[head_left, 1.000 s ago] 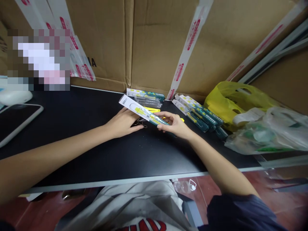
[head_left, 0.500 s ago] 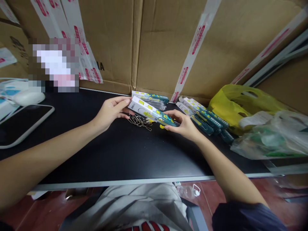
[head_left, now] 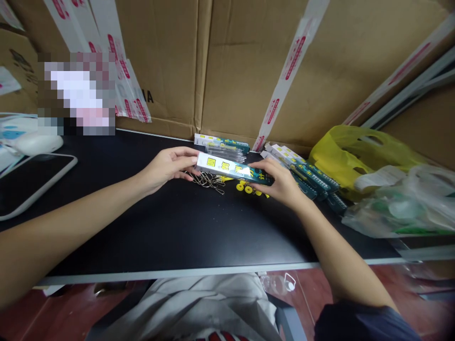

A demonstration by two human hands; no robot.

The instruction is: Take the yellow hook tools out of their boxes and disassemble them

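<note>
Between my two hands is a long, narrow cardboard box [head_left: 227,166], white at the left and dark teal at the right, with yellow characters. My left hand [head_left: 170,168] pinches its white end between thumb and fingers. Around the teal end, my right hand [head_left: 279,182] is closed. Below the box lie a heap of bent metal wire hooks [head_left: 209,182] and several small yellow round pieces [head_left: 248,189], partly covered by it. Just behind are clear plastic tubes [head_left: 227,154] and another similar box [head_left: 206,138].
Several more such boxes [head_left: 302,163] are stacked at the right. Beside them sit a yellow plastic bag [head_left: 330,147] and a clear plastic bag [head_left: 401,203]. A phone [head_left: 33,182] lies at the left on the black table [head_left: 177,237]. Large cardboard cartons [head_left: 241,71] stand behind.
The box in my hands has rolled so its broad yellow-lettered face shows, and it lies more level. My right hand has shifted slightly right; more yellow pieces are visible.
</note>
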